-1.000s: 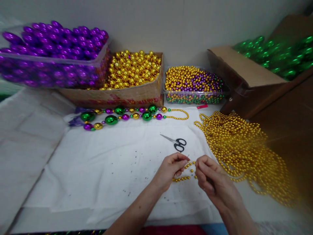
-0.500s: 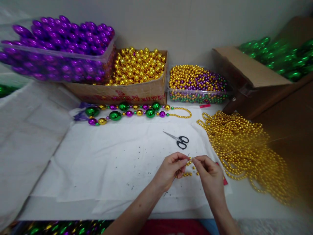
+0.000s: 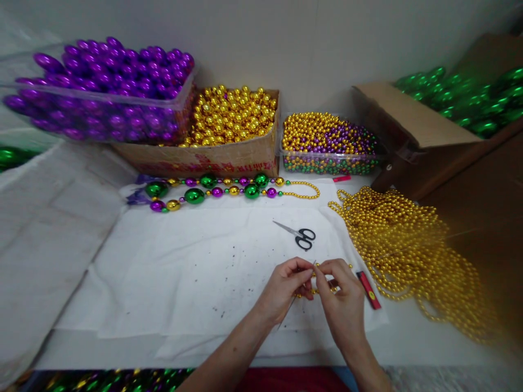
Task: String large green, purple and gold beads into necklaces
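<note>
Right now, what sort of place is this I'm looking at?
Probably a bead-stringing workshop bench: a tub of purple beads and a carton of gold beads stand at the wall, a pile of gold bead strands lies nearby, and the left hand and right hand pinch a short gold strand.

No text can be read in full. The cardboard box [image 3: 229,158] of gold balls carries red printing along its front face, too blurred to make out. The small red strip [image 3: 369,290] on the desk [image 3: 408,348] bears a yellow mark, too small to tell. The pink tag [image 3: 341,178] below the clear bead tub [image 3: 327,163] shows no legible characters.
</note>
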Motion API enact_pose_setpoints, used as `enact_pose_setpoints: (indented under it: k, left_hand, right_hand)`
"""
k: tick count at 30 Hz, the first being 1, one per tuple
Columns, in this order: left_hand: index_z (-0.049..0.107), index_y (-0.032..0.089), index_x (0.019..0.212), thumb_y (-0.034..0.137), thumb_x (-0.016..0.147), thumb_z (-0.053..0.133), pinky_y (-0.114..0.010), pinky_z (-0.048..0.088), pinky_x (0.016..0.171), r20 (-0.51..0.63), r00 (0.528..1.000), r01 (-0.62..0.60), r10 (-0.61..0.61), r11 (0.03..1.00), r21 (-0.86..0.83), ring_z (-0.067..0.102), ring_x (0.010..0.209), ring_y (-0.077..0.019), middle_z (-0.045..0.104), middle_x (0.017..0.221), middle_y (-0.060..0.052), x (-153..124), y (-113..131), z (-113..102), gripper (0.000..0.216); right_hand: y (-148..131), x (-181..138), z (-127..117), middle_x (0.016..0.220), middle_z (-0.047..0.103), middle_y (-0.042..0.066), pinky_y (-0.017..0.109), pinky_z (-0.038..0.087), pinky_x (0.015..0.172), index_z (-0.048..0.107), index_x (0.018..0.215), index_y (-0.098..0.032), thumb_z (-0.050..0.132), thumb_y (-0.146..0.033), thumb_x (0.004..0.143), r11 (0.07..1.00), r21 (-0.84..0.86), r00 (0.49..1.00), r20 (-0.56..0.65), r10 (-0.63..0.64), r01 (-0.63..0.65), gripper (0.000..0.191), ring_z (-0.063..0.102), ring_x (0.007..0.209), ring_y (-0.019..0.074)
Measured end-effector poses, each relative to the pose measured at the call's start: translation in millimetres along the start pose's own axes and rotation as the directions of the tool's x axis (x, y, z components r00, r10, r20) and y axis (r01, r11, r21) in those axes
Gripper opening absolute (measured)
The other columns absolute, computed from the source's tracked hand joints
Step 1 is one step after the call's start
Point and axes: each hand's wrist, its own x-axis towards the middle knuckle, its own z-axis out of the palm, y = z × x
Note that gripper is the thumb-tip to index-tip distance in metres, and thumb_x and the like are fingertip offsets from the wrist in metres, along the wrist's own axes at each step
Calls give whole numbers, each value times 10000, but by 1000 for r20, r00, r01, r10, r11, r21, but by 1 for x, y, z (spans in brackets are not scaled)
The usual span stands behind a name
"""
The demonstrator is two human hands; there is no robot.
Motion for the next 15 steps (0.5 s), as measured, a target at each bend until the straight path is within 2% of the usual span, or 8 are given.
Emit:
enact_pose_setpoints:
  k: [15]
  left_hand:
    - [620, 129, 821, 293, 698, 700, -242, 479, 539, -22, 998, -56, 58, 995, 81, 549, 547, -109, 592, 639, -6, -3, -2, -1, 220]
  right_hand:
    - [0, -1, 2, 739, 552, 21, 240, 429, 591, 553, 685, -182, 526, -185, 864, 997, 58, 999, 3, 53, -53, 182, 540, 719, 151]
